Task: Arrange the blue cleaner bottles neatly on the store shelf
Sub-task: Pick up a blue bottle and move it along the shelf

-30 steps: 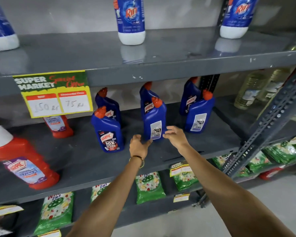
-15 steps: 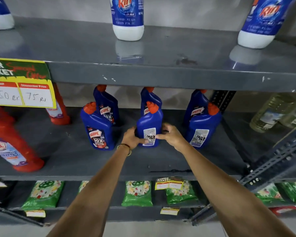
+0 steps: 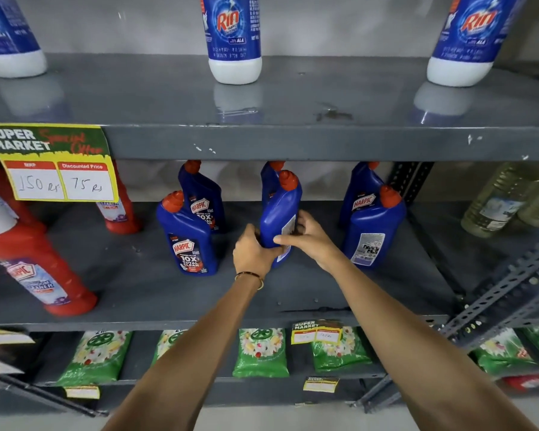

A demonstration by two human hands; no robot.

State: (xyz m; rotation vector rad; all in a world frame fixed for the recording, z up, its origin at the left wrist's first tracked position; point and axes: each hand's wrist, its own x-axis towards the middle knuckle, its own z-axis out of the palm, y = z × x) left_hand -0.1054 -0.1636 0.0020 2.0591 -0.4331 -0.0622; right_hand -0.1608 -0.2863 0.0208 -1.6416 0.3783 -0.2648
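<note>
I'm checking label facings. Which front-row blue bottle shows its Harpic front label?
The left front blue bottle. The middle one, held by both hands, and the right one show back labels.

On the middle shelf (image 3: 199, 306), six cleaner bottles are standing in three pairs, one behind the other. The left hand (image 3: 252, 253) and right hand (image 3: 308, 237) are flanking the near centre bottle (image 3: 277, 219). The left pair's near bottle (image 3: 189, 237) is sitting left of it, the right pair's (image 3: 371, 234) right of it.
</note>
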